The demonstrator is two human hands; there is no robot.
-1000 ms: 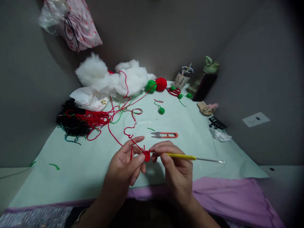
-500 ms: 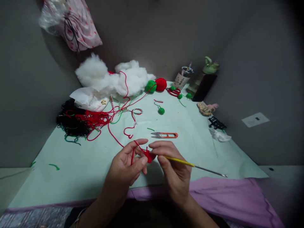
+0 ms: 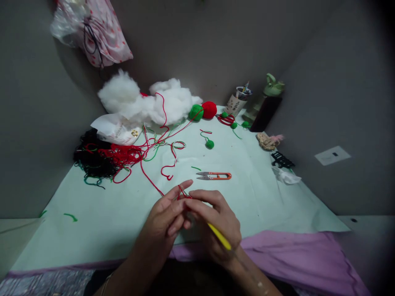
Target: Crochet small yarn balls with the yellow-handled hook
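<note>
My left hand (image 3: 168,218) is closed around a small red crochet piece, which the fingers of both hands now mostly hide. Red yarn (image 3: 182,191) loops over its raised index finger and trails off to the tangle at the back left. In my right hand (image 3: 217,222) is a crochet hook (image 3: 220,236) with a yellow grip; its rear end points down toward my wrist, and its working tip is hidden at the red piece. The fingertips of both hands meet. Just beyond them lie orange thread snips (image 3: 216,176) and a short green yarn scrap (image 3: 196,168).
A red and black yarn tangle (image 3: 123,156) and white stuffing (image 3: 173,100) fill the back left. Green (image 3: 196,112) and red yarn balls (image 3: 209,109) sit by red-handled scissors (image 3: 226,119), a pen cup (image 3: 237,102) and a bottle (image 3: 267,107). A small green ball (image 3: 210,144) lies mid-table.
My right hand has turned and closed in on the left fingertips. The hook's rear end has swung from pointing right to pointing down toward me. The red piece is now mostly covered.
</note>
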